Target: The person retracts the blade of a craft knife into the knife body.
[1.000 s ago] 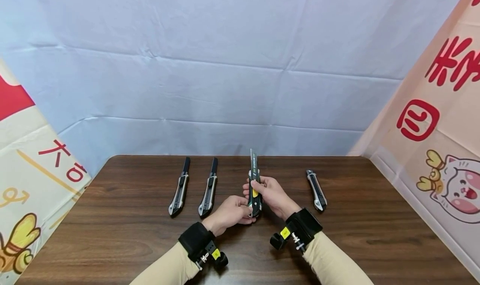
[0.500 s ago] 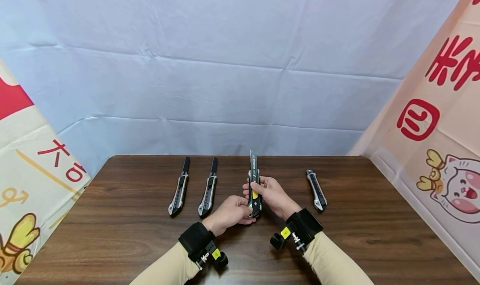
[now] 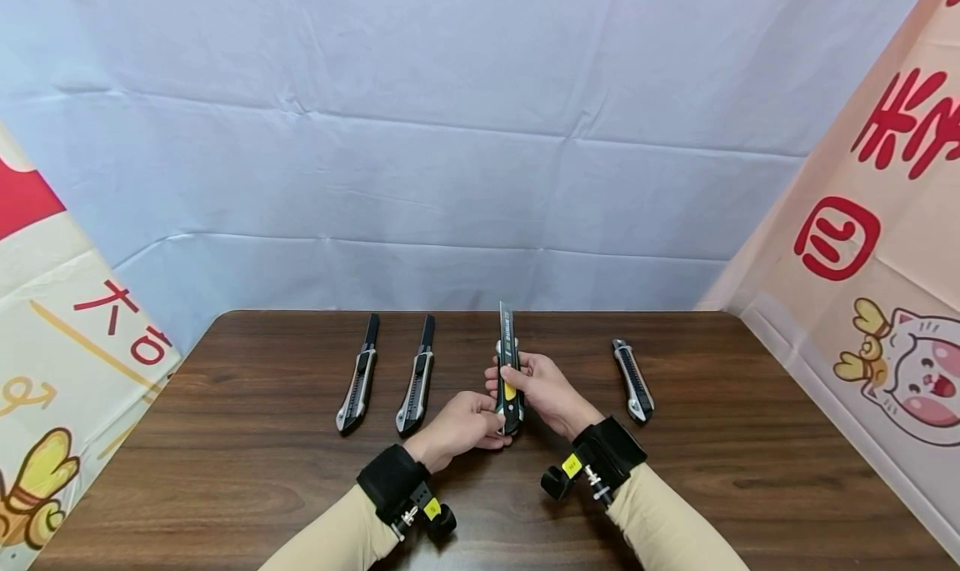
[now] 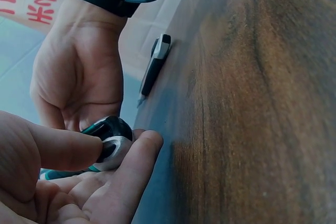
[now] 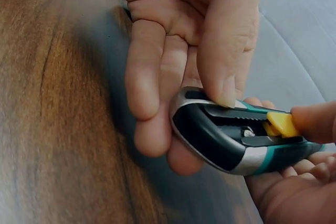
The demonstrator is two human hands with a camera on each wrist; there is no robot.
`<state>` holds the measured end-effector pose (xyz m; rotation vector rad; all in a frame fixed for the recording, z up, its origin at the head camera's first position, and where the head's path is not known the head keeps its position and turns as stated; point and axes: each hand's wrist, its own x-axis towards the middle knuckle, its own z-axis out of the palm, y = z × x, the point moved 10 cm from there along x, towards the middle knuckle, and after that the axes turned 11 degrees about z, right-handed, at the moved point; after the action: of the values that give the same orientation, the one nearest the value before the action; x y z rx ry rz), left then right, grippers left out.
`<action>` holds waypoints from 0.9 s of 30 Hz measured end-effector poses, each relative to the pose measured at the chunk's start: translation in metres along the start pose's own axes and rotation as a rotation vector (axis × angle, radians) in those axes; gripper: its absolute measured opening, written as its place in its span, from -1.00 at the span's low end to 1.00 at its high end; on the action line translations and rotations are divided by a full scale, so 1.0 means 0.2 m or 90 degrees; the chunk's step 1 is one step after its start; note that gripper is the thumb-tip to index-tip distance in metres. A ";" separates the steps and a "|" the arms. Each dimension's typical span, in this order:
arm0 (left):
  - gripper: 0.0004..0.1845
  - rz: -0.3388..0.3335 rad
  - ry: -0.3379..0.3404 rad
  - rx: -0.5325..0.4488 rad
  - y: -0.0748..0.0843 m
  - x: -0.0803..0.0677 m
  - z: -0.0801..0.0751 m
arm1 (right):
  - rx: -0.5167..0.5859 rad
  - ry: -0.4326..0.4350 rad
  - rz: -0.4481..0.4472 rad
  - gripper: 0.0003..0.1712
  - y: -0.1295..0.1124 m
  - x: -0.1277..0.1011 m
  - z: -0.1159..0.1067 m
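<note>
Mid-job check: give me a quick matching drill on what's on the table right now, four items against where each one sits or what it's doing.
Column A
1. green utility knife
2. right hand
3. left hand
4. lone grey knife

Column B
a. pinches the butt end of the held knife
b. lies alone on the table, right of the hands
c. held off the table, blade out and pointing away
d. thumb on the yellow slider

Pairs: 1-c, 2-d, 3-a, 4-b

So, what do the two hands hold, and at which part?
Both hold one green-black utility knife. The left hand pinches its rear end; the right hand grips the middle, thumb on the yellow slider.
</note>
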<state>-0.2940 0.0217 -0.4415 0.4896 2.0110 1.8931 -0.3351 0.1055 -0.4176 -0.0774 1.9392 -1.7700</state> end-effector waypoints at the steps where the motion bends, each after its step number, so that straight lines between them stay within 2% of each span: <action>1: -0.74 0.001 0.000 -0.003 0.00 0.00 0.00 | -0.001 0.000 0.000 -0.51 0.00 0.00 0.00; 7: -0.74 0.007 -0.001 -0.005 0.01 -0.01 0.00 | 0.001 -0.008 -0.002 -0.50 0.00 0.00 0.00; 13: -0.71 -0.002 0.005 -0.003 0.03 -0.02 0.00 | 0.035 0.004 -0.009 -0.50 -0.03 0.00 -0.03; 17: -0.69 0.001 0.006 -0.024 0.04 -0.02 0.00 | 0.064 0.012 -0.018 -0.48 -0.05 0.00 -0.04; 22: -0.68 0.002 0.009 -0.033 0.04 -0.02 -0.01 | 0.103 0.004 0.004 -0.45 -0.02 0.01 -0.03; 27: -0.67 -0.004 0.001 -0.027 0.02 -0.01 -0.01 | 0.092 0.017 0.019 -0.43 0.02 0.02 -0.02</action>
<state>-0.2925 0.0183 -0.4372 0.4695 1.9667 1.9291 -0.3396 0.1078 -0.4231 0.0251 1.8153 -1.8939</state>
